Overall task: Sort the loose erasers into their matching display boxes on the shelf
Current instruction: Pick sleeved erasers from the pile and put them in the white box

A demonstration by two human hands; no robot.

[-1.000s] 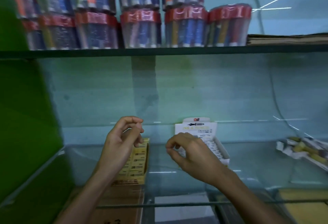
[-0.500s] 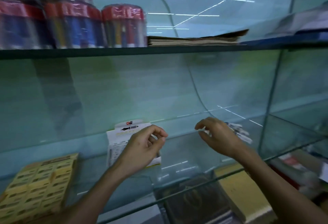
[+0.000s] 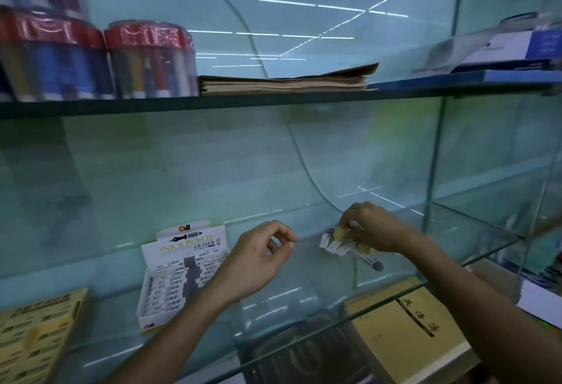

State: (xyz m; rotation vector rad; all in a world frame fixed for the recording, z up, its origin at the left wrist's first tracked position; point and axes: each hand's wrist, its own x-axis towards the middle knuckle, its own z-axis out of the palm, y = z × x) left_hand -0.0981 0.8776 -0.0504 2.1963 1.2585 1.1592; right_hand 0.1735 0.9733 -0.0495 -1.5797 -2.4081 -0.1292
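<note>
A small pile of loose erasers (image 3: pixel 337 244), white-sleeved and yellow ones, lies on the glass shelf (image 3: pixel 304 295) right of centre. My right hand (image 3: pixel 374 228) is on the pile, its fingers curled round some of the erasers. My left hand (image 3: pixel 258 257) hovers in front of the white "Ink & Pencil Eraser" display box (image 3: pixel 170 277), fingers loosely curled with nothing visible in them. A yellow display box (image 3: pixel 33 335) of yellow erasers sits at the far left of the same shelf.
The shelf above carries tubs of coloured pens (image 3: pixel 149 61), a stack of brown paper (image 3: pixel 286 81) and a blue-and-white box (image 3: pixel 517 49). A glass divider (image 3: pixel 435 155) bounds the bay on the right. Yellow notebooks (image 3: pixel 407 332) lie under the glass.
The view has swung right. My right hand has travelled right and come down on the loose eraser pile. My left hand has drifted from the yellow box to in front of the white box.
</note>
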